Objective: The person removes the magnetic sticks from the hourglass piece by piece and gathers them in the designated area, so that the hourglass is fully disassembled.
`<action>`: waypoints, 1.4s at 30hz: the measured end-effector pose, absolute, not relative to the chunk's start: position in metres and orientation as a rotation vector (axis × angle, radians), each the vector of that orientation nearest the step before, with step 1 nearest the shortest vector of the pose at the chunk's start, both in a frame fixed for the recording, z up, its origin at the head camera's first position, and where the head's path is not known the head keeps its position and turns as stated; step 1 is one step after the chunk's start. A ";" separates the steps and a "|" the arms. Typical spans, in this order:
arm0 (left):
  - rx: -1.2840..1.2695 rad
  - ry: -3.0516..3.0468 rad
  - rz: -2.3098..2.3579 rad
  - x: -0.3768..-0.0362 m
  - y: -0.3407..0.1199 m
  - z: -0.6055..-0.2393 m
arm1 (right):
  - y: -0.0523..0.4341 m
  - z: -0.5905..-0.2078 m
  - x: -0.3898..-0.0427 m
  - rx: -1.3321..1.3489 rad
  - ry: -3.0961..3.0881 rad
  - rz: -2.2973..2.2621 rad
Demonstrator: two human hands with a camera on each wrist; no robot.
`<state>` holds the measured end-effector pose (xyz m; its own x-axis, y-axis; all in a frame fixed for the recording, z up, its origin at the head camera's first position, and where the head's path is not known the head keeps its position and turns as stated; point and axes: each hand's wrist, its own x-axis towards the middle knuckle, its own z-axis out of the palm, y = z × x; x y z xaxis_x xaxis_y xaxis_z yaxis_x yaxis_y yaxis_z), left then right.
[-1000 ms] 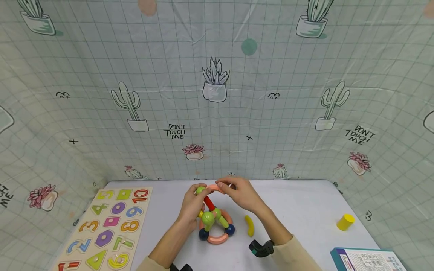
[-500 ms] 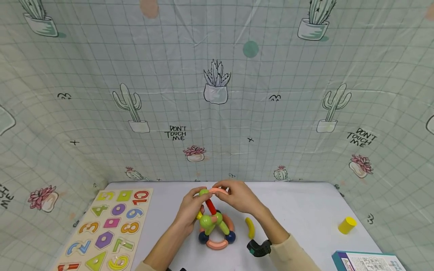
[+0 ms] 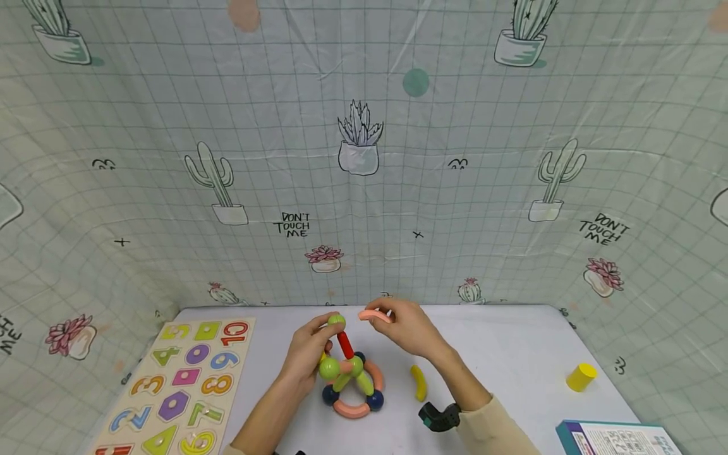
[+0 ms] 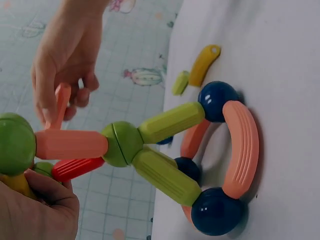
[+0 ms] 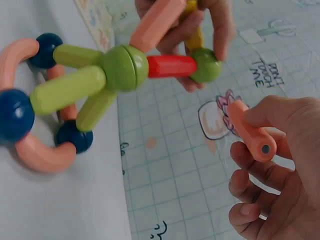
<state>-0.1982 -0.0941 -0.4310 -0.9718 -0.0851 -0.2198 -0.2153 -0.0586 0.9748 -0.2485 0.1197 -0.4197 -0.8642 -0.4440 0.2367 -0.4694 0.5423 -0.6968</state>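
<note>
A magnetic stick-and-ball model stands on the table. Its base ring joins navy balls (image 4: 218, 211) with curved pink sticks (image 3: 351, 411); light green sticks (image 4: 172, 122) rise to a central green ball (image 4: 122, 144). From there a red stick (image 3: 345, 345) leads to another green ball (image 3: 337, 320), which my left hand (image 3: 304, 354) grips along with a yellow stick (image 5: 195, 32). My right hand (image 3: 406, 325) pinches a loose curved pink stick (image 3: 375, 315) between thumb and fingers, a small gap away from that ball. A round magnet shows on its end in the right wrist view.
A curved yellow stick (image 3: 419, 383) lies right of the model. Farther right are a yellow cylinder (image 3: 581, 377) and a teal-edged box (image 3: 617, 437). A wooden number-and-shape puzzle board (image 3: 182, 379) covers the table's left side. A printed cloth hangs behind.
The curved pink stick in my right hand has come away from the green ball, leaving a gap. My left hand and the model have shifted slightly left.
</note>
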 end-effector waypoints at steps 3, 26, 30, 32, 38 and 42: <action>-0.360 2.098 2.212 -0.200 -0.099 -0.432 | 0.126 -0.419 -0.249 0.745 -2.710 1.280; -0.372 2.154 2.163 -0.199 -0.099 -0.432 | 0.175 -0.461 -0.245 0.436 -2.836 1.236; -0.375 2.177 2.134 -0.198 -0.100 -0.432 | 0.184 -0.475 -0.241 0.307 -2.851 1.188; -0.375 2.178 2.131 -0.198 -0.100 -0.433 | 0.190 -0.481 -0.238 0.240 -2.870 1.190; -0.371 2.177 2.126 -0.198 -0.101 -0.433 | 0.202 -0.493 -0.226 0.170 -2.969 1.276; -0.368 2.175 2.124 -0.197 -0.100 -0.433 | 0.205 -0.503 -0.222 0.165 -3.021 1.278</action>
<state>-0.1974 -0.1004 -0.4326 -0.9680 -0.1157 -0.2227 -0.2254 0.0103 0.9742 -0.2222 0.2054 -0.5031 -0.9847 -0.1474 -0.0924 -0.0363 0.6937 -0.7194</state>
